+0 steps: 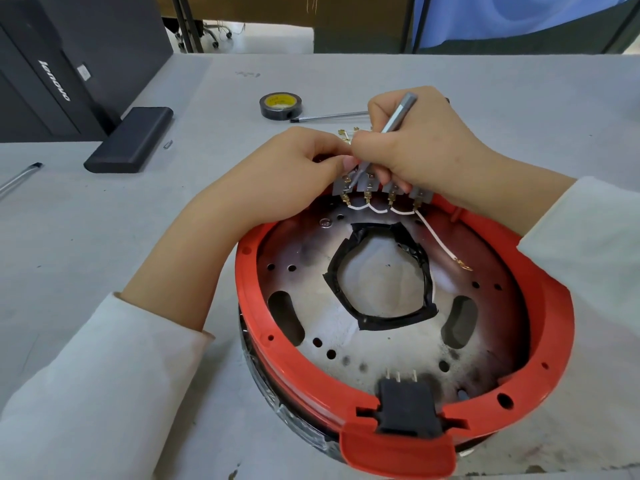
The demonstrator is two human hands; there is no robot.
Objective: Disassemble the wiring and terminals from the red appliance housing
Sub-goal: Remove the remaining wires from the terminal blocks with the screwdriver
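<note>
One red appliance housing (398, 341), round, open side up, on grey table (485, 84) close to the viewer. Inside housing: one metal plate (381, 344) with one central opening edged in black tape.

At far rim of housing: four grey terminal blocks (381, 188) in a row, each with a brass terminal below. Linked by three short loops of white wire (377, 210); one longer white lead (437, 239) trailing from rightmost block across plate, ending in one loose brass connector (463, 266).

At near rim of housing: one black plug socket (408, 407), three pins showing.

Left hand (294, 168): fingers curled, pinching at leftmost terminal block. Right hand (419, 147): gripping one grey metal tool (398, 116), tip down at leftmost block.

Beyond housing: one roll of black tape (281, 105); one pen (329, 116) beside roll. Left of housing: one black box (130, 140); one dark computer tower (45, 74) further left.
</note>
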